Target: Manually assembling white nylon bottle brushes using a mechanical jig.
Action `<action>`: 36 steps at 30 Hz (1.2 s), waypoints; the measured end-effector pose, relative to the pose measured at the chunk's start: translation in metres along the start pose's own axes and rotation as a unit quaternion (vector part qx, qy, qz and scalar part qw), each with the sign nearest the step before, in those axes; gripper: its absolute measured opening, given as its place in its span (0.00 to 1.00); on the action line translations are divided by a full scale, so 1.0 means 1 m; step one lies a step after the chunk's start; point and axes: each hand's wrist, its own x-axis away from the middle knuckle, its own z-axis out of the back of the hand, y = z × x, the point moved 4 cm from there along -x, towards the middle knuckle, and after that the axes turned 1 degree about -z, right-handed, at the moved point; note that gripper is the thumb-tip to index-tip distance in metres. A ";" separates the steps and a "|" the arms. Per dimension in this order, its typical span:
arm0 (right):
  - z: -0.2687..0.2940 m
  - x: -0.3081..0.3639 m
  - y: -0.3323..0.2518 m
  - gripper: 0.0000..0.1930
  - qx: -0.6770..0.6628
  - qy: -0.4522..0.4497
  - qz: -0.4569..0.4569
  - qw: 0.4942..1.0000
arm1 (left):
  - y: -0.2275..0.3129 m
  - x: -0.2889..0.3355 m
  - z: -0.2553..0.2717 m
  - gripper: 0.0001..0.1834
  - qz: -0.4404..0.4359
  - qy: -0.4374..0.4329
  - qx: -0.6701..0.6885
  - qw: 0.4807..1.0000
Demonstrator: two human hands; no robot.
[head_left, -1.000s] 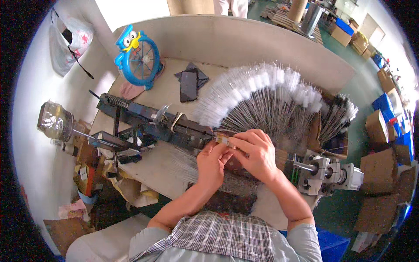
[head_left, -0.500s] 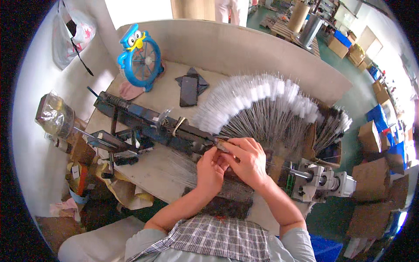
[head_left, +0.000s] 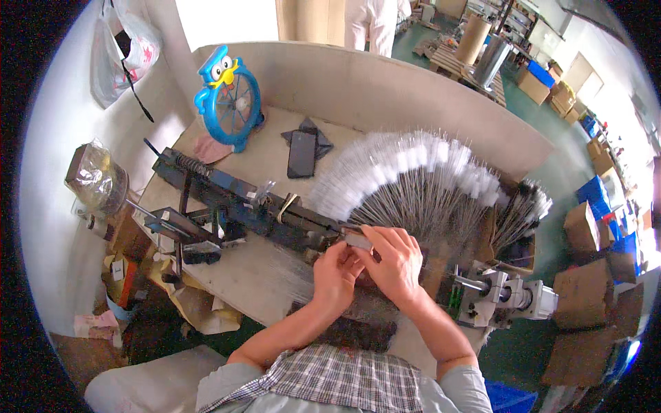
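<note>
At the right end of a long dark metal bench fixture (head_left: 241,199), my two hands work close together. My right hand (head_left: 394,263) is closed, its thumb and fingers pinching at a small pale flat piece (head_left: 358,239) beside the fixture's end; its kind is unclear. Just left of it, my left hand (head_left: 335,277) is closed too, fingertips together under that piece; what they hold is hidden. Behind the hands fans a big pile of thin wire brushes (head_left: 413,165) with white bristle ends. Fine loose wires (head_left: 286,265) lie to the left of my left hand.
A blue duck-shaped fan (head_left: 231,103) and a black phone (head_left: 301,154) stand behind the fixture. Dark-tipped brushes (head_left: 527,213) fill a carton at right, near a metal clamp unit (head_left: 506,296). A low partition (head_left: 330,65) rims the table's back. A person (head_left: 372,27) stands beyond.
The whole view has shifted slightly, so the scene sits lower. More of the pale piece shows at my right fingertips. Both hands stay together at the fixture's end.
</note>
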 end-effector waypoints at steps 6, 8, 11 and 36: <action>0.008 0.005 0.003 0.14 0.025 -0.009 0.026 0.999 | 0.000 -0.001 -0.005 0.08 -0.028 -0.002 -0.031 0.999; 0.009 0.003 0.002 0.13 0.017 -0.014 0.028 0.999 | -0.001 0.001 -0.004 0.08 -0.031 0.006 -0.035 0.999; 0.015 0.001 0.002 0.14 0.012 -0.002 0.028 1.000 | 0.002 -0.002 -0.007 0.09 -0.029 -0.006 -0.026 0.999; 0.048 0.110 0.057 0.07 0.020 -0.259 -0.211 0.942 | 0.033 0.036 0.018 0.21 0.025 -0.070 -0.245 0.967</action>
